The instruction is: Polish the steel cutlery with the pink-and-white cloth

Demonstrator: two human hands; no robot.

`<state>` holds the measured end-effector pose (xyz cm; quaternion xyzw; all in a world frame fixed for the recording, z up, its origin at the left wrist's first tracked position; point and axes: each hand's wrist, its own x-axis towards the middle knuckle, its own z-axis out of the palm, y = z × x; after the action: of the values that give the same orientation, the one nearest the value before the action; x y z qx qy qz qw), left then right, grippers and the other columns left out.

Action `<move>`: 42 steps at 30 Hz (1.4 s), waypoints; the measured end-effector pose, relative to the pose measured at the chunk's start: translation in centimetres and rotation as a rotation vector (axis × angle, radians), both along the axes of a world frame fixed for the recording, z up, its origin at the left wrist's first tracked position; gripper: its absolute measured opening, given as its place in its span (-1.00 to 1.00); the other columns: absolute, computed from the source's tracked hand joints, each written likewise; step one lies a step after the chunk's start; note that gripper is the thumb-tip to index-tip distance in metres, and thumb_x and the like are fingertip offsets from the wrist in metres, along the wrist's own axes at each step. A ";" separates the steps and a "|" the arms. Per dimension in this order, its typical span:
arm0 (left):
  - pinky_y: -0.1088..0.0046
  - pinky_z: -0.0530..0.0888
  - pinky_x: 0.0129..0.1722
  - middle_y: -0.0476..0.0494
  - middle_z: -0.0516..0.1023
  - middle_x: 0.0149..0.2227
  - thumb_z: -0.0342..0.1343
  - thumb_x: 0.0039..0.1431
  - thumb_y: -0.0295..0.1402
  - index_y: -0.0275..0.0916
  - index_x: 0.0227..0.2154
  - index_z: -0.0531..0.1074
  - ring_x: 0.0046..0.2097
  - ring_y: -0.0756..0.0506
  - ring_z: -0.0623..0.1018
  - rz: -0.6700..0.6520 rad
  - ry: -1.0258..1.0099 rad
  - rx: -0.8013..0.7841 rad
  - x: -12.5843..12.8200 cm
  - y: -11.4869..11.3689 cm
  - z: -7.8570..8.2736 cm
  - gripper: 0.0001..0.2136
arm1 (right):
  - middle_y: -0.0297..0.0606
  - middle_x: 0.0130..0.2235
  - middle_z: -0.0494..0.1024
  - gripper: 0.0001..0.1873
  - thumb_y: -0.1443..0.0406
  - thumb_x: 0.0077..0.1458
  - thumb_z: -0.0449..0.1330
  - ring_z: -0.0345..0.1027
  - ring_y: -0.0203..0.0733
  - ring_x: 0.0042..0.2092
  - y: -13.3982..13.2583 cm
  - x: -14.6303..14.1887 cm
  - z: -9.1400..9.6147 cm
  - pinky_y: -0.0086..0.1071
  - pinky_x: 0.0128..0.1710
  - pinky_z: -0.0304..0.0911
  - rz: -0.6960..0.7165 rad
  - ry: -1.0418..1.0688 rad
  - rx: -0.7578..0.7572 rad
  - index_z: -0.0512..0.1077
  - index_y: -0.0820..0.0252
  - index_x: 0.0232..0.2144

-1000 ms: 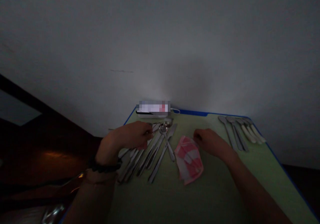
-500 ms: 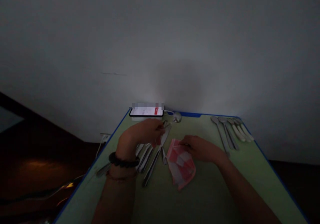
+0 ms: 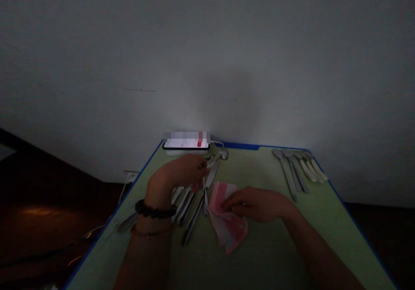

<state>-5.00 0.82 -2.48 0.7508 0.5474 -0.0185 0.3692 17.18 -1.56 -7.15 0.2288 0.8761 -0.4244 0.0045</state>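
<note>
My left hand (image 3: 189,171) is closed around the handle of a spoon (image 3: 223,154), whose bowl points away to the right. A bit of pink shows beneath its fingers. My right hand (image 3: 254,203) pinches a pink and white checked cloth (image 3: 228,231), which hangs in folds close over the table. Below the left hand, several knives or other metal cutlery pieces (image 3: 191,221) lie side by side, their far ends partly hidden by that hand. A flat blade (image 3: 212,175) shows between the two hands.
A lit phone (image 3: 186,143) rests on a white box at the table's back left, with a white cable. Several spoons and white-handled cutlery pieces (image 3: 306,169) lie at the back right. The green table (image 3: 269,255) has a blue edge and stands against a grey wall.
My right hand has moved down and slightly left onto the middle of the cloth, which is now more crumpled. The left hand and spoon have shifted slightly left in view.
</note>
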 end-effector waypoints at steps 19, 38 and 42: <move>0.54 0.33 -0.52 -0.07 0.51 -0.52 -0.16 0.17 -0.19 -0.26 -0.46 0.31 -0.54 0.00 0.49 -0.030 -0.057 0.045 -0.3 -0.2 0.4 -0.73 | -0.28 -0.37 0.44 -0.79 0.19 0.08 0.09 0.29 -0.27 -0.33 2.1 3.7 1.7 -0.41 -0.31 0.15 -0.358 0.085 0.200 0.39 0.22 -0.34; 0.45 0.29 -0.17 -0.13 0.49 -0.20 -0.22 0.25 -0.25 -0.21 -0.23 0.41 -0.18 -0.07 0.43 -0.125 -0.132 0.332 1.8 0.4 0.4 -0.69 | -0.41 -0.47 0.35 -0.71 0.04 0.00 0.12 0.19 -0.36 -0.52 3.6 7.4 2.7 -0.50 -0.56 0.12 -1.090 0.758 0.001 0.34 0.07 -0.29; 0.46 0.33 -0.32 -0.13 0.49 -0.33 -0.18 0.22 -0.24 -0.25 -0.30 0.40 -0.32 -0.07 0.44 -0.183 -0.029 0.333 1.8 0.3 -0.4 -0.71 | -0.42 -0.48 0.37 -0.68 0.02 0.01 0.10 0.19 -0.35 -0.52 3.8 6.6 2.2 -0.50 -0.55 0.11 -1.064 0.761 -0.057 0.35 0.10 -0.30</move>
<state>-3.17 1.10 -2.91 0.8484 0.4670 0.0496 0.2445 23.76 2.25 -4.99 0.4647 0.5720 -0.4430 -0.5106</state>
